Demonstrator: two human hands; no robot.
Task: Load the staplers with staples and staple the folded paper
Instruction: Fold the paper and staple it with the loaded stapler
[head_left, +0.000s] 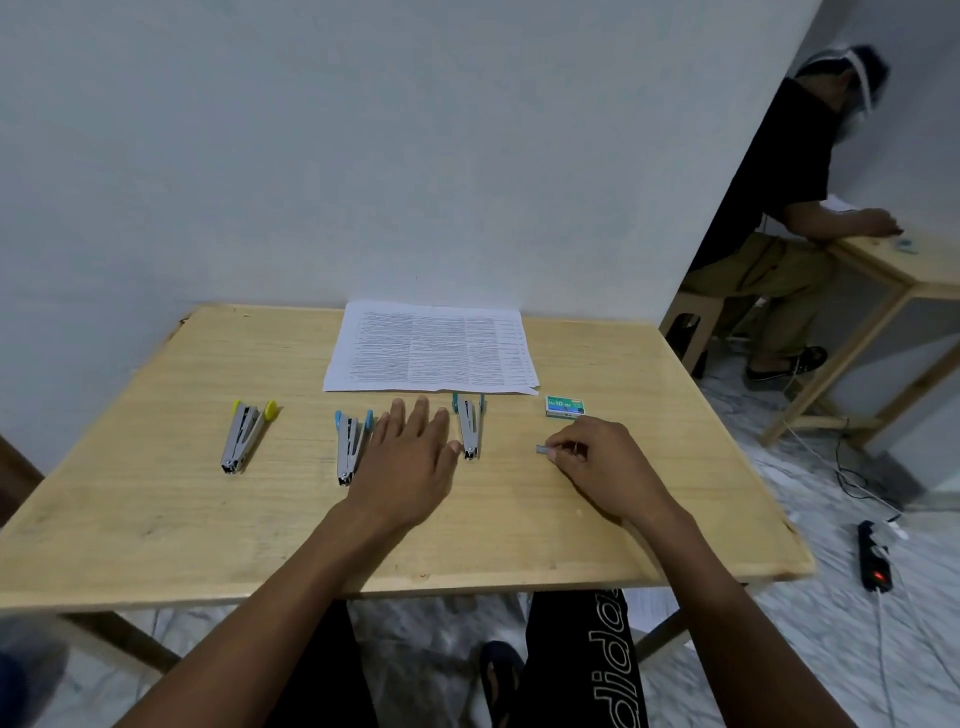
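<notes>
Staplers (240, 436), paper (431, 348) on wooden table (156, 519) | white wall (311, 156) | marbled floor (831, 649)

From my feed I count three small metal staplers lying in a row on the table (156, 509). Each is splayed open in a narrow V, hinge end toward me and coloured tips pointing away. The yellow-tipped stapler (245, 436) is on the left, the blue-tipped stapler (351, 448) in the middle, and the teal-tipped stapler (470, 427) on the right, its far end almost at the paper (431, 347). The paper lies flat at the table's far edge, white with dense printed lines. The green staple box (565, 406) sits just right of the paper's near corner. My right hand (597, 462) pinches a short grey staple strip (542, 449) low over the table, near the box.
</notes>
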